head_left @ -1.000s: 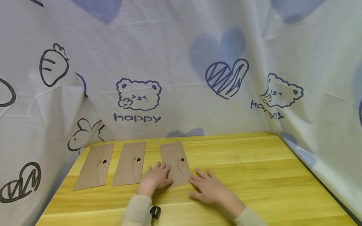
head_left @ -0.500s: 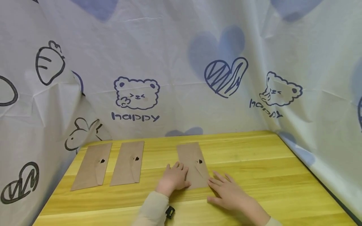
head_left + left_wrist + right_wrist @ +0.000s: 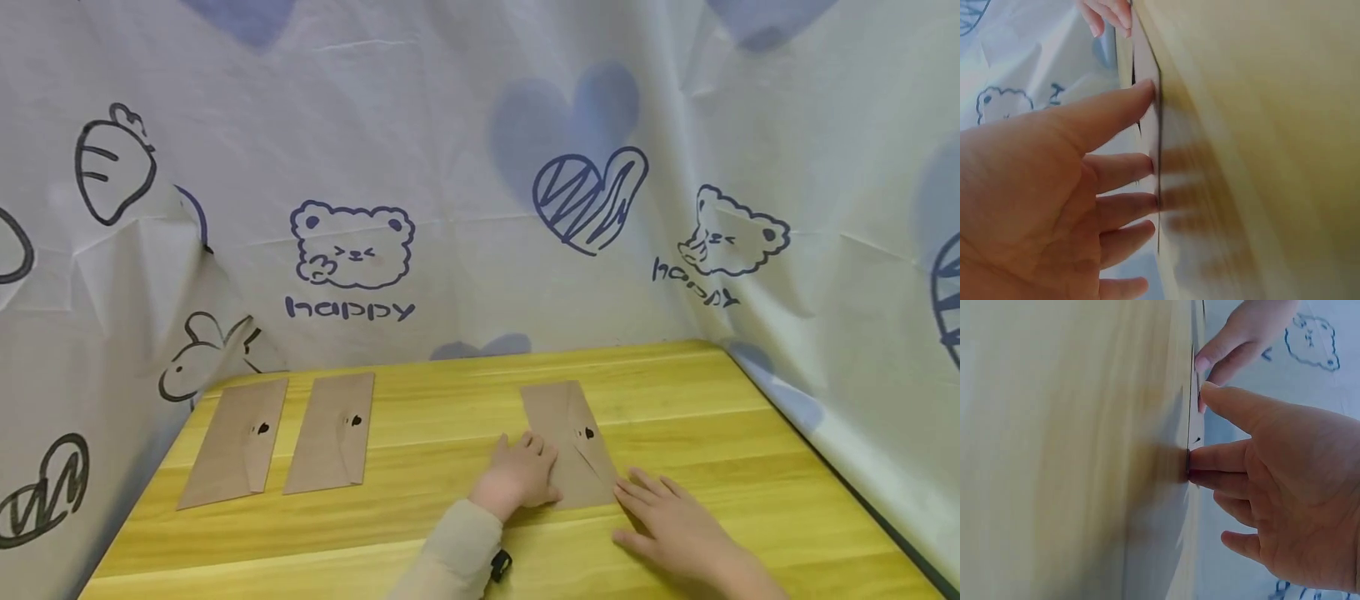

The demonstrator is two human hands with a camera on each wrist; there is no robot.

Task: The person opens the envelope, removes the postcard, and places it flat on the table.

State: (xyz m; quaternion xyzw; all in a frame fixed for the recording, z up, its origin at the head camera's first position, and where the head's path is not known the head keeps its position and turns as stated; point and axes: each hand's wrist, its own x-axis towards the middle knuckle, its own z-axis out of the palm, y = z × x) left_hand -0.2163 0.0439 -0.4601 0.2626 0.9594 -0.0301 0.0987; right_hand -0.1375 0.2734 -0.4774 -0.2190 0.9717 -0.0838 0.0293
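Note:
A brown paper envelope [image 3: 567, 450] with a small black mark on its flap lies flat on the table, right of its middle in the head view. My left hand [image 3: 519, 477] touches the envelope's left side, with fingertips on its paper. At the lower right corner, fingertips of my right hand [image 3: 678, 527] meet the edge. In the left wrist view, the thumb and fingers of the left hand [image 3: 1041, 181] rest along the envelope [image 3: 1145, 59]. The right wrist view has two fairly straight fingers of the right hand [image 3: 1297, 481] against the edge; its thumb is raised.
Two similar envelopes, one far left [image 3: 234, 442] and one beside it [image 3: 330, 433], lie side by side on the yellow wood-grain table [image 3: 435, 417]. A white curtain [image 3: 457, 125] with printed drawings hangs behind and at both sides. A black item [image 3: 500, 566] sits at the left cuff.
Both hands have slid the third envelope to the right across the table, away from the other two. Those two stay in place on the table; the head view has shifted slightly.

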